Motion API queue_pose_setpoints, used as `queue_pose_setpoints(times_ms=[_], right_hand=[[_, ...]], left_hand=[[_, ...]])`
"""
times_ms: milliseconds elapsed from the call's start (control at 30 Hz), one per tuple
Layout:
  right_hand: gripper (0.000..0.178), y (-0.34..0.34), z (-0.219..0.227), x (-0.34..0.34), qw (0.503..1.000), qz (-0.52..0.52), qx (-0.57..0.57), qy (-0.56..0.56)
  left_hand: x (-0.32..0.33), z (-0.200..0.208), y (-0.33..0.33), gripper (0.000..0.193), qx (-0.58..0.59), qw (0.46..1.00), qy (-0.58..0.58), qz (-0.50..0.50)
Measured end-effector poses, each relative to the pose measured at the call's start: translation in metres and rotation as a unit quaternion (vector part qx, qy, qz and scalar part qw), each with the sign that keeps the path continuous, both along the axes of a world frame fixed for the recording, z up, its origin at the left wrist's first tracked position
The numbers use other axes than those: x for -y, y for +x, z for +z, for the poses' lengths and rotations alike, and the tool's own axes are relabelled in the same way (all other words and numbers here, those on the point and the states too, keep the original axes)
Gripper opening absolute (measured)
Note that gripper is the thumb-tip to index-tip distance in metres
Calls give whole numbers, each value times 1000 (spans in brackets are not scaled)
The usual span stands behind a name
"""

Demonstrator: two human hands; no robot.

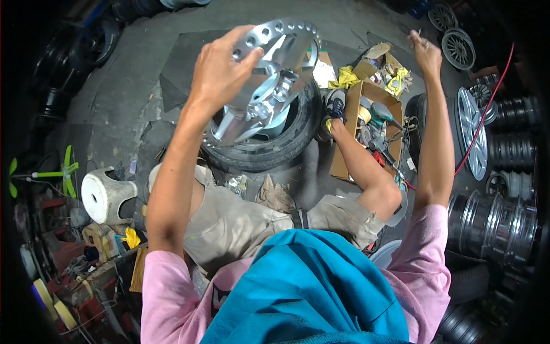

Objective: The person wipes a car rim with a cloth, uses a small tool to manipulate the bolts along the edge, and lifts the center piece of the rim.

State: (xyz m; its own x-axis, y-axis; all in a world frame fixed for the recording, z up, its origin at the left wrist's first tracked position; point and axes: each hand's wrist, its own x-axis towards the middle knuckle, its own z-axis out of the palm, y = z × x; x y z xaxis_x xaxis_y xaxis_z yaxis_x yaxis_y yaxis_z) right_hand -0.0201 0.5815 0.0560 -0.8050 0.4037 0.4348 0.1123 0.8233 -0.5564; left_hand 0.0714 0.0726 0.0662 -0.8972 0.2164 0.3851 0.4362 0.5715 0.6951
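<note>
My left hand (223,71) grips the rim of a shiny silver wheel centre (269,97), thumb on its face and fingers behind. The disc is tilted, with spokes and a ring of small holes along its edge. It is held up over a black tyre (286,152) lying on its side; a pale blue surface shows in the tyre's opening, partly hidden by the disc. My right hand (427,54) is raised at the upper right, away from the disc. Its fingers are pinched together, and something thin and small seems to stick up from them, too small to name.
A cardboard box (338,163) of power tools stands beside my outstretched leg, with yellow cloths (346,77) beyond it. Silver wheel rims (492,223) are stacked at the right, near a red hose (487,109). A white stool (106,195) and cluttered tools lie at left.
</note>
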Motion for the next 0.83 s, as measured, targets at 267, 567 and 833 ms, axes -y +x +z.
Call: queue_pose_setpoints(times_ms=[267,567,833], right_hand=[[46,138,-168,125,967,133,212,-53],[48,194,-248,195,878,334,343,11],[53,178,-230,224,743,374,381,-404]], left_hand=[[9,-7,-10,44,16,997,63,-32],[3,-7,-13,44,46,993,92,-60],[-30,14,17,32,17,997,78,1]])
